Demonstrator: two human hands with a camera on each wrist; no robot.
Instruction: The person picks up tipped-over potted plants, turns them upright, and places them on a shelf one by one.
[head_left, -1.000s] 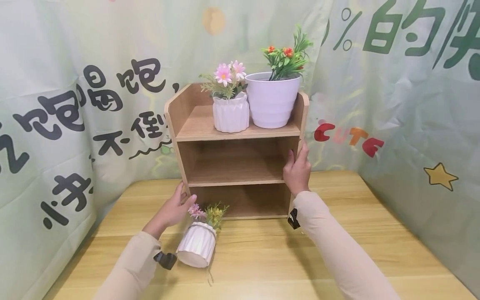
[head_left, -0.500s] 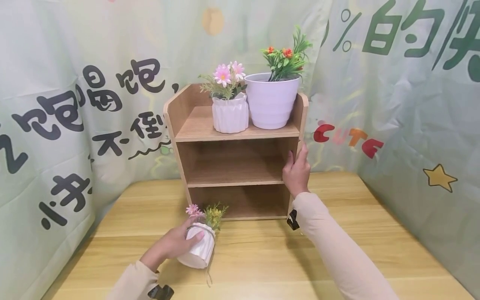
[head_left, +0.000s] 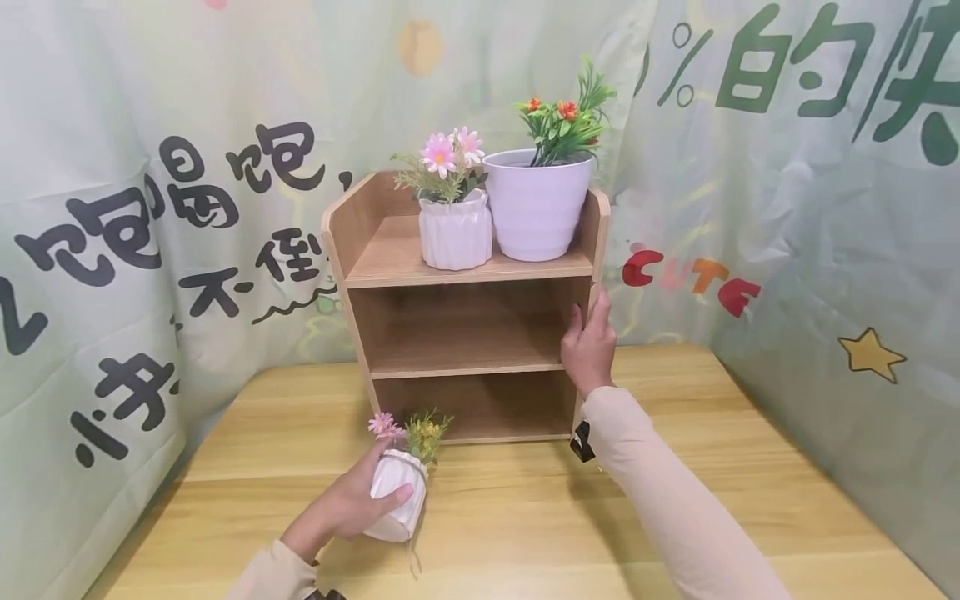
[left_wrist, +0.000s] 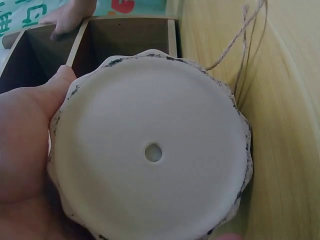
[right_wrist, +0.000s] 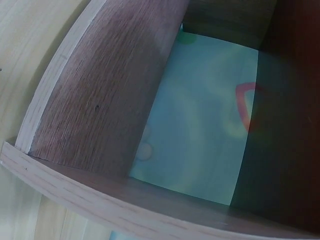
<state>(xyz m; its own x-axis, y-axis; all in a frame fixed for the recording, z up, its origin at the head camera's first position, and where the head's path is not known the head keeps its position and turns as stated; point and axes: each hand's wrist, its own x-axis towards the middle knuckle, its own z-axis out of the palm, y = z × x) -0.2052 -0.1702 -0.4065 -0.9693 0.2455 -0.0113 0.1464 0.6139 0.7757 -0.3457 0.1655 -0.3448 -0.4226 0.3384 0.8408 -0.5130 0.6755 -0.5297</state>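
Observation:
A small white fluted flower pot (head_left: 395, 523) lies tilted on the table in the head view, its pink and yellow flowers (head_left: 427, 435) pointing at the shelf. My left hand (head_left: 341, 504) grips its side, thumb across the front. In the left wrist view the pot's round base (left_wrist: 150, 110) with a central hole faces the camera, and the hand (left_wrist: 27, 145) is at its left. My right hand (head_left: 590, 346) holds the right side panel of the wooden shelf (head_left: 465, 370), thumb on the near side; some fingers are hidden. The right wrist view shows only shelf boards (right_wrist: 105, 90).
On the shelf's top stand a white pot with pink flowers (head_left: 456, 235) and a bigger white pot with red flowers (head_left: 537, 212). A twine string (left_wrist: 235, 47) trails from the tilted pot. Printed curtains (head_left: 247, 50) enclose the wooden table (head_left: 502, 517).
My left hand has left the shelf's left side, come down and nearer, and taken hold of the tilted pot. The right hand stays on the shelf. The head view has shifted slightly.

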